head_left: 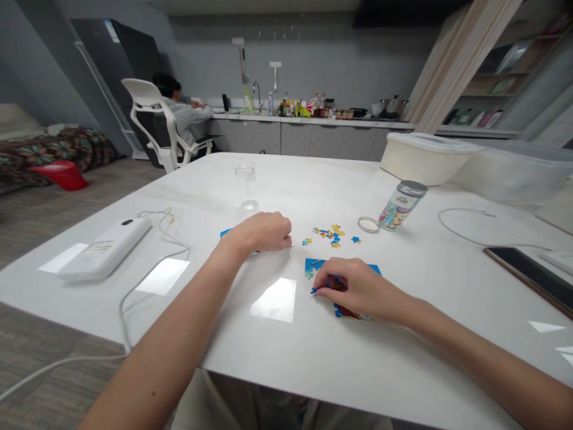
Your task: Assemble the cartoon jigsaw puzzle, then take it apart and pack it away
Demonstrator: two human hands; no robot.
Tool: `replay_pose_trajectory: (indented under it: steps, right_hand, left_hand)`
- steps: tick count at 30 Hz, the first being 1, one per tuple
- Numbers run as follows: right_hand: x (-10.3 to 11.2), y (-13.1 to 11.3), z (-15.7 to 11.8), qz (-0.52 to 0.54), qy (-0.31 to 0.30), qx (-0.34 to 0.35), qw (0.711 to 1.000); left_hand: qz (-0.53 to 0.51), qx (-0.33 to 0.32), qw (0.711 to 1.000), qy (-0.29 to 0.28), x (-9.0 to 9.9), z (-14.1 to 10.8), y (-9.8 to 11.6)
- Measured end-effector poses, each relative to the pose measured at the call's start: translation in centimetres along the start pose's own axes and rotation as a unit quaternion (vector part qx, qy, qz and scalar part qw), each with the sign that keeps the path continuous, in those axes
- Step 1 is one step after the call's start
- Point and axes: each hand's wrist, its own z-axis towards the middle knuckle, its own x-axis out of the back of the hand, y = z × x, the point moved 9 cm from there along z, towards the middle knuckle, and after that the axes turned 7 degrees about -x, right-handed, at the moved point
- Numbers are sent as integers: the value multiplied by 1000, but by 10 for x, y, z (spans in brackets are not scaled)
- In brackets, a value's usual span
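While my right hand pinches a small blue jigsaw piece between thumb and fingertips, right at the left edge of the partly joined puzzle patch, I'd guess the whole lot handles like thin pressed card: almost no weight, fairly stiff, probably easy to scuff or bend at the tabs if you force it. My fingers cover most of that piece, so I can't tell whether it's touching the table or lifted slightly. Best place to hold one looks like its edges or a tab, because something this tiny and flat could be fiddly to lift off a smooth white tabletop. My left hand is curled up with the fingers tucked in, right beside another blue puzzle section, and I can't tell if it's holding anything since the fingers hide that. Just past my hands, a small scatter of loose blue and yellow pieces lies on the table, with one stray blue piece off to the right. Beyond those, a cylindrical puzzle canister with a printed label and silver lid lies tilted on its side next to a thin round ring, and a clear glass stands farther up the table
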Motion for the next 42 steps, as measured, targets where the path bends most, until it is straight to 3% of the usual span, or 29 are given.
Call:
replay_pose_trajectory:
  steps: [6, 12, 19, 32, 38, 42]
  right_hand:
    - [0, -2, -1, -61, 23, 47, 997]
    - [19, -2, -2, -81, 76, 58, 992]
    - [0, -10, -9, -94, -34, 84, 991]
    - [-3, -5, -7, -75, -53, 56, 994]
    - [13, -9, -7, -76, -7, 82, 994]
    - [24, -5, -4, -76, 40, 40, 996]
  left_hand:
    - [3, -10, 1000, -2, 0, 4, 7]
    - [-5, 3, 1000, -6, -3, 1, -2]
    - [-2, 5, 1000, -14, -7, 4, -3]
    - [7, 5, 1000, -23, -7, 4, 0]
    - [-1, 5, 1000, -23, -9, 4, -4]
    - [-8, 6, 1000, -27, -10, 4, -2]
